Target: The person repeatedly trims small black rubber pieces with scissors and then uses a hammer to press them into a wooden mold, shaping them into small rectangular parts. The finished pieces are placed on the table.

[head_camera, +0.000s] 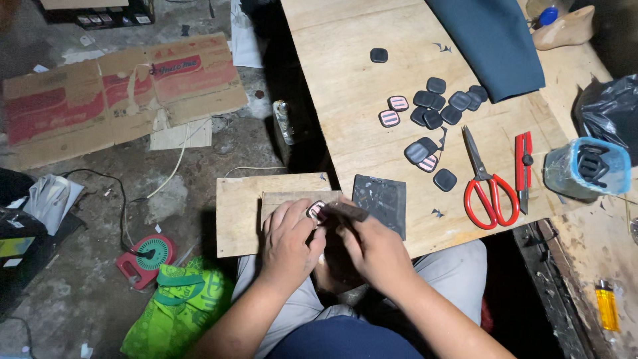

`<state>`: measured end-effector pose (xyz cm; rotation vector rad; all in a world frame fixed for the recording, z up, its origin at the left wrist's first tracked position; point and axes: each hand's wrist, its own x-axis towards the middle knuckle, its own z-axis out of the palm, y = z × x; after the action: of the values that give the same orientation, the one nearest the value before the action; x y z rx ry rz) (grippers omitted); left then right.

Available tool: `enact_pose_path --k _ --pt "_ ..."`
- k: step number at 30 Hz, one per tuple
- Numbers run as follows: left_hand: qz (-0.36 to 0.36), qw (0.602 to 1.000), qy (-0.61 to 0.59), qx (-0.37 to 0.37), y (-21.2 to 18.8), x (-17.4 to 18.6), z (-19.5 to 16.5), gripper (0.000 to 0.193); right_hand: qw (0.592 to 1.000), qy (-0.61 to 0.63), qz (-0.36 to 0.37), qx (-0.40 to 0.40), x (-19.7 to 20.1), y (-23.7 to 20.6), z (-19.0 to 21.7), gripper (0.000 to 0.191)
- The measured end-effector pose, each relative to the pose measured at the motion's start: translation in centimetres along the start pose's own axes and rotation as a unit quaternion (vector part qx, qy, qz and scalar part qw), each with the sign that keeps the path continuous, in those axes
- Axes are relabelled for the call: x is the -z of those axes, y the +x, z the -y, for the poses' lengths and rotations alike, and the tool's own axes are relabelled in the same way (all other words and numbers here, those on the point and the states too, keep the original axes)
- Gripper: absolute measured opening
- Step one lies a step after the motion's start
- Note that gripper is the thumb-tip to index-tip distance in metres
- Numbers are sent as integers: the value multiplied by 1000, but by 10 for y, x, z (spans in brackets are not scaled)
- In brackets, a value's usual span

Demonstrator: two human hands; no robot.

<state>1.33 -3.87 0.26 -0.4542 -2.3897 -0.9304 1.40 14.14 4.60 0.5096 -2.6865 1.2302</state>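
My left hand (287,240) pinches a small rounded-square piece with red and white stripes (315,211) over a small wooden board (242,206). My right hand (373,247) grips a thin dark tool (345,211) whose end lies against that piece. Right beside the hands a dark square sheet (380,199) lies on the plywood table (345,80). Farther up the table lie several dark rounded-square pieces (444,101) and a few striped ones (393,110).
Red-handled scissors (488,183) and a red utility knife (524,167) lie at the right, with a blue roll (588,167) and a black bag beyond. Dark blue fabric (492,40) covers the table's far end. Flattened cardboard (119,90), a red reel (147,258) and a green bag (179,302) lie on the floor.
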Motion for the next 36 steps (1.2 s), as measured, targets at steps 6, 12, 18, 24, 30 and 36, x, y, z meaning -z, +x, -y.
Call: enact_pose_path --k 6,12,18,24,30,36 --pt "63 998 -11 21 4 2 0 22 993 -87 21 -82 26 -8 -13 57" --pt "64 933 -170 311 4 -5 3 15 976 -211 -20 -43 52 -5 -39 52" --pt "31 770 -490 408 2 -17 -1 17 975 -213 -65 -4 58 -5 -53 44" --pt "79 731 -535 417 4 -23 -29 17 997 -5 -42 -58 52 -24 -44 26" --pt "178 741 -473 442 13 -18 -52 20 888 331 28 -319 38 -42 -56 20" --pt "199 680 -566 422 6 -31 -53 19 907 327 -8 -264 37 -54 -70 19"
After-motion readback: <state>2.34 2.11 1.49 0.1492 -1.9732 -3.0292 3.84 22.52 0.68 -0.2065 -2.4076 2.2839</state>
